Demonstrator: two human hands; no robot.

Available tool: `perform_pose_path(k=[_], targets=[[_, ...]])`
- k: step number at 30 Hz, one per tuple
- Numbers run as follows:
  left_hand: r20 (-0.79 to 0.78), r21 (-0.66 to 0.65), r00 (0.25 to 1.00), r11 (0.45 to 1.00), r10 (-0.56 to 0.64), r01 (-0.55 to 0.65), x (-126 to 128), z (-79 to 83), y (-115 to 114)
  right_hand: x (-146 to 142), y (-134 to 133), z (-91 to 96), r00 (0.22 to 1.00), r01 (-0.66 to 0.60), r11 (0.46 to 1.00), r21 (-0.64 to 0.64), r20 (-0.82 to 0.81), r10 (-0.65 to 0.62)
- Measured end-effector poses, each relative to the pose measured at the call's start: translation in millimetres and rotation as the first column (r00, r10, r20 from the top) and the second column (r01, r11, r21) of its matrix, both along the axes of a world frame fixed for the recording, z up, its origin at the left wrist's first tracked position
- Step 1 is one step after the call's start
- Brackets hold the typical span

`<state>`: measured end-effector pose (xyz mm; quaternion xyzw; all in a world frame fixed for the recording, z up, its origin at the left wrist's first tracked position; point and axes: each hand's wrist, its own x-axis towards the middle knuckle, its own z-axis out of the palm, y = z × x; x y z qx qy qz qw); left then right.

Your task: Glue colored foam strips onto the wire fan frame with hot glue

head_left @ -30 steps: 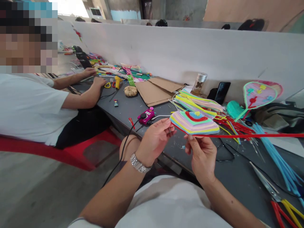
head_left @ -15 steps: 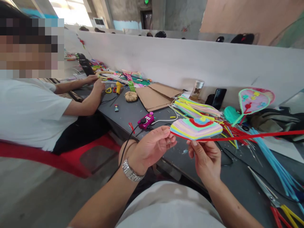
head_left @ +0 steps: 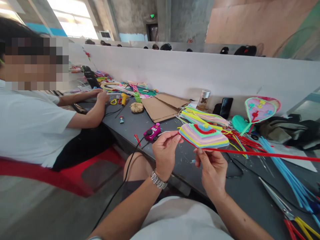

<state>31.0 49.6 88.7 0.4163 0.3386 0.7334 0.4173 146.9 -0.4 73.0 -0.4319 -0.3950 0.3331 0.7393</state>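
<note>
Striped piece (head_left: pixel 203 137): up over the dark table (head_left: pixel 246 196), near both hands.
Left hand (head_left: pixel 166 150): finger and thumb pinch its left corner.
Right hand (head_left: pixel 213 166): apart from the left, pinching the red strip (head_left: pixel 265 154) by the bottom point.
Step now: seems to be putting red along the edge.
Next move: calls for a steady pinch, strip snug against the edge.

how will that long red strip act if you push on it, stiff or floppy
The red strip is probably somewhat stiff: beyond the right hand it reaches out nearly straight, with little sag. It likely bends easily under finger pressure, since it turns near the striped panel's lower corner. It seems light, being so thin.
</note>
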Motion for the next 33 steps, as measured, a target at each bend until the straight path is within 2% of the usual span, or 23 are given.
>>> perform_pose_path(k=[22,28,33], targets=[[0.037,-0.016,0.999,1.000,0.017,-0.016,-2,-2.6,9,-9,3,1.8,1.000,0.018,1.000,0.014,0.000,-0.018],[0.014,-0.053,0.998,0.997,-0.063,0.064,-5,-3.1,12,-8,2,4.5,1.000,0.027,1.000,0.000,0.009,-0.027],[0.066,-0.090,0.987,0.984,-0.150,0.155,-8,-0.2,13,-7,2,5.9,1.000,0.025,1.000,0.012,0.000,-0.025]])
